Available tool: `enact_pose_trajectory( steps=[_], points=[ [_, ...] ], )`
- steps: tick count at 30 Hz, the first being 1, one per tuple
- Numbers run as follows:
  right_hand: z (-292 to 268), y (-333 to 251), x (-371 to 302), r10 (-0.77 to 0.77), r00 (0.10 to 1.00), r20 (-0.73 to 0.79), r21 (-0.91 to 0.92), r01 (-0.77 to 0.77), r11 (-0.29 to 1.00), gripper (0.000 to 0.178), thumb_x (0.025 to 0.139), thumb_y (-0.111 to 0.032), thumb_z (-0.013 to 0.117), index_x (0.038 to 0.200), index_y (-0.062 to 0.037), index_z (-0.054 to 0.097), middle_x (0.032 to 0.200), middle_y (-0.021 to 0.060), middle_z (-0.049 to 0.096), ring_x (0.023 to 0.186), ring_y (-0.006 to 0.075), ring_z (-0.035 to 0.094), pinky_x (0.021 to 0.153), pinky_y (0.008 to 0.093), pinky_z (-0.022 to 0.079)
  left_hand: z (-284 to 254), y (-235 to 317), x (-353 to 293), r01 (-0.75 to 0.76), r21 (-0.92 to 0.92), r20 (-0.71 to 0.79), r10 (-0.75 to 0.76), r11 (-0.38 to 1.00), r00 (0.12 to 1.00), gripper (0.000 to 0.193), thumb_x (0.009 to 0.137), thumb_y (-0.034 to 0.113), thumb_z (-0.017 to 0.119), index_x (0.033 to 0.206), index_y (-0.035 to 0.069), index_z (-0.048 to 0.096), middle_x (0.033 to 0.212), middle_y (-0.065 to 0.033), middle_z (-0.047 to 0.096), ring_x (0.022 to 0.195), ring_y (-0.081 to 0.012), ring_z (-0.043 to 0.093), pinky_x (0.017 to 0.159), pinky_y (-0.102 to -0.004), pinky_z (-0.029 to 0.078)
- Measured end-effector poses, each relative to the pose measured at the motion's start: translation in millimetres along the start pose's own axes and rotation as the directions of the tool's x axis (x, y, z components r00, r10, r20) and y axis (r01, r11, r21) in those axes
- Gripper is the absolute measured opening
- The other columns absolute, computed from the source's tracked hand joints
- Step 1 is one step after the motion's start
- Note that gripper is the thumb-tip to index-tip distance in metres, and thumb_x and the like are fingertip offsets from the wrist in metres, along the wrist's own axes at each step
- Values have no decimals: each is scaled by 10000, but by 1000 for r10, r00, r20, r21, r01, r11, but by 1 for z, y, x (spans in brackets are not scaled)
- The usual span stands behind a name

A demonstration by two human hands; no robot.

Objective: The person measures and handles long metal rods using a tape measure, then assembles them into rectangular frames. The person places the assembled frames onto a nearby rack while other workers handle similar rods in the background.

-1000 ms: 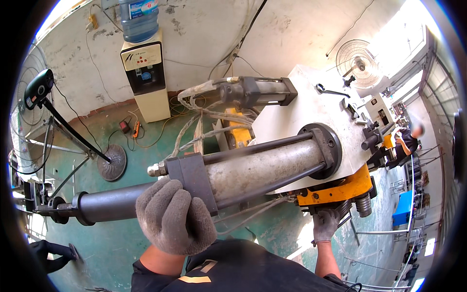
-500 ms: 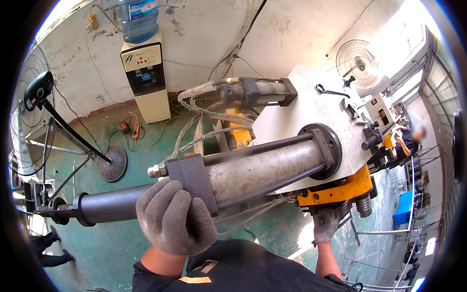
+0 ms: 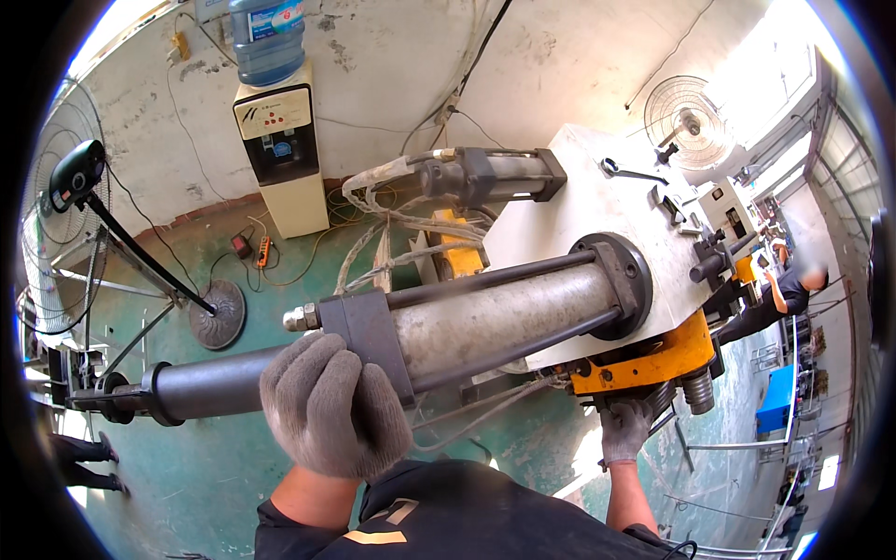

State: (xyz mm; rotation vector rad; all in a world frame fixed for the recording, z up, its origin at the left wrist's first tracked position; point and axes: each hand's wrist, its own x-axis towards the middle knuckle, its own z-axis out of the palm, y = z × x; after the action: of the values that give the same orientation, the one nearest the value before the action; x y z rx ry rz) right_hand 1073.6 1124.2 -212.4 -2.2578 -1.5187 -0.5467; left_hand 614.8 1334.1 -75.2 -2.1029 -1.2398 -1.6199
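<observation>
My left hand, in a grey knit glove, is curled into a fist in front of the hydraulic cylinder. It overlaps the dark end block and the thick black rod sleeve; whether it touches them is unclear. Whatever the fist may hold is hidden. Farther right, my gloved right hand reaches up beneath the orange bracket. Its fingers are bent around or against a dark part under the bracket that I cannot make out. A ribbed dark spring-like piece hangs beside it.
The white machine housing carries a wrench and a second, smaller cylinder. Hoses loop behind. A water dispenser stands by the wall, a round stand base on the left floor. Another person is far right.
My left fist has shifted very slightly, staying beside the end block. My right hand keeps its place under the bracket. The person at far right and the legs at far left have moved a little.
</observation>
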Motion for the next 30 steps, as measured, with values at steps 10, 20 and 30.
enact_pose_trajectory(
  steps=[10, 20, 30],
  points=[
    [-1, 1, -2, -18, 1000, -14, 19, 18, 1000, 180, 721, -140, 875, 798, -76, 725, 934, 104, 733, 1058, 388, 634, 987, 496, 513, 4, 5, 3, 27, 12, -61, -27, 1000, 998, 172, 884, -38, 701, 1054, -29, 677, 1057, -203, 719, 954, -381, 685, 945, -514, 556],
    [-8, 8, -12, 12, 1000, 3, 37, -12, 999, 186, 744, -193, 877, 819, -101, 734, 944, 83, 716, 1091, 372, 625, 993, 505, 490, 6, 13, 5, -9, 10, -121, 10, 1000, 993, 128, 882, -61, 710, 996, -10, 681, 998, -163, 722, 958, -362, 685, 944, -470, 551],
    [-24, 23, -25, 43, 999, 11, 37, -43, 998, 232, 796, -299, 854, 859, -94, 766, 981, 94, 739, 1156, 349, 620, 1040, 489, 485, -79, 92, -69, 87, -38, -29, -88, 996, 996, 152, 870, -53, 737, 982, 18, 663, 1035, -145, 706, 1062, -358, 656, 995, -434, 514]
  ],
)
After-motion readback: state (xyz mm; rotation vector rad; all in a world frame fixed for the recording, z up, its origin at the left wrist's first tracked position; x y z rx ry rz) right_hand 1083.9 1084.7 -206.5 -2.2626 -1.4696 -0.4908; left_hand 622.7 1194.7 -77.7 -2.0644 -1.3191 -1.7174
